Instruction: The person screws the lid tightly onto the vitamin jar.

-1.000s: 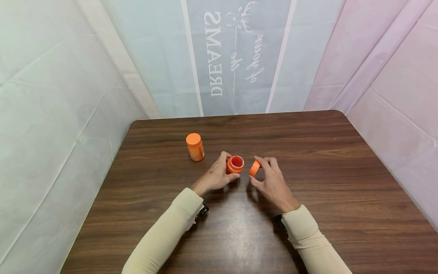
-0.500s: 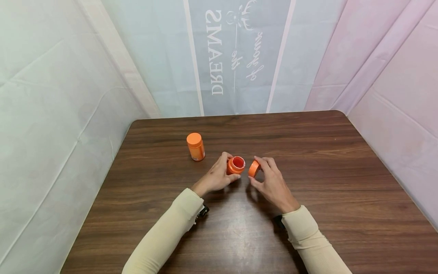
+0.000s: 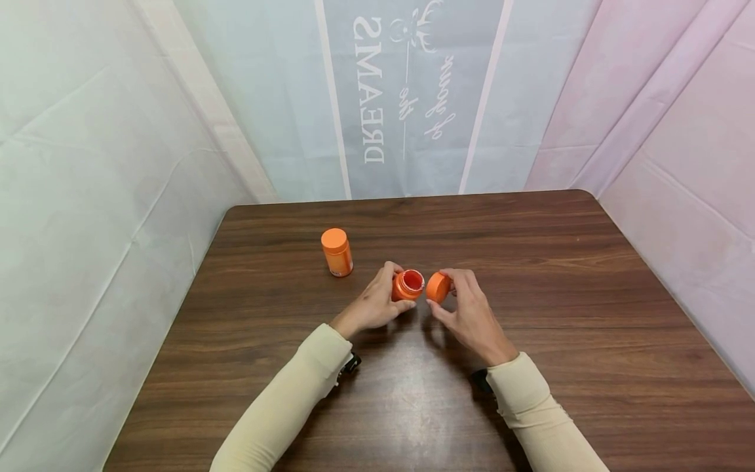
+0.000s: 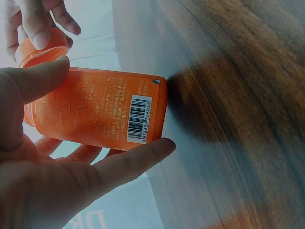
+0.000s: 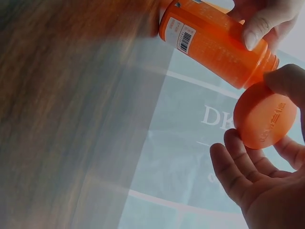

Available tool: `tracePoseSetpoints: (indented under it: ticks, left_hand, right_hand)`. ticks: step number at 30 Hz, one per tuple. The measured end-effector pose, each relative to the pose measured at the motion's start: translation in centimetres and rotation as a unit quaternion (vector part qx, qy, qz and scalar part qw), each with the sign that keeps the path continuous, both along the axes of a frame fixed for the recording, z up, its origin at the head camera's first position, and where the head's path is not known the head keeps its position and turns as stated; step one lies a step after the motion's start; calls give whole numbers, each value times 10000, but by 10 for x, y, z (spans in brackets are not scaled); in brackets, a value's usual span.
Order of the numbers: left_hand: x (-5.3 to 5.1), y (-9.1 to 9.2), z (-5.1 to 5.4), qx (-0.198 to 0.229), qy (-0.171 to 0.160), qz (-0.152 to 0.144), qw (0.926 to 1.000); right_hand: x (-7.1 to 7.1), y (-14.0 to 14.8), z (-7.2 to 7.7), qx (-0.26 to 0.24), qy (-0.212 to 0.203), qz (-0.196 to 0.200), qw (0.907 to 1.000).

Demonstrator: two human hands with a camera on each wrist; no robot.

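Observation:
My left hand (image 3: 375, 299) grips an uncapped orange bottle (image 4: 100, 107), its mouth tipped to the right and its red inside showing in the head view. A printed label with a barcode shows on the bottle in the left wrist view. Just right of the mouth, my right hand (image 3: 472, 319) pinches a round orange cap (image 5: 267, 117) between thumb and fingers. The cap stands on edge, its raised lettering facing the right wrist camera. In the head view a small gap separates cap and bottle mouth.
A second orange bottle (image 3: 337, 254), with its cap on, stands upright behind and left of my left hand. The dark wooden table (image 3: 560, 275) meets a light blue printed cloth (image 3: 413, 98) at its far edge, with pale cloth at both sides.
My right hand has turned the cap so more of its top faces the head camera, and brought it slightly left. The bottle has shifted a little right in my left hand.

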State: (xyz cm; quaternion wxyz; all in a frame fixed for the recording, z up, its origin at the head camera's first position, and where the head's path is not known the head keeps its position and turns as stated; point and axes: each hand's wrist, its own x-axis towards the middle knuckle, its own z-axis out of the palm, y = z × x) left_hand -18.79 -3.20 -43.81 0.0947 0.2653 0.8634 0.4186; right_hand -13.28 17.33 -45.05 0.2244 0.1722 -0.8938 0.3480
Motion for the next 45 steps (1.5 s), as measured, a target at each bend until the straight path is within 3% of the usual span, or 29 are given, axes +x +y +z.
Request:
tracePoseSetpoints:
  ticks: [19,30,45]
  left_hand:
    - [-14,-7,16,50,-312,-143,9994]
    - [-14,-6,18,37,-389,-229,9990]
    - [-12,-4,8,-76,-165,-253,9995]
  right_hand:
    - [-11,-11,21,175,-101,-80,9998]
    - [-14,-16,28,201,-166,28,9997]
    - [-17,-24,21,332,-121,90,9993]
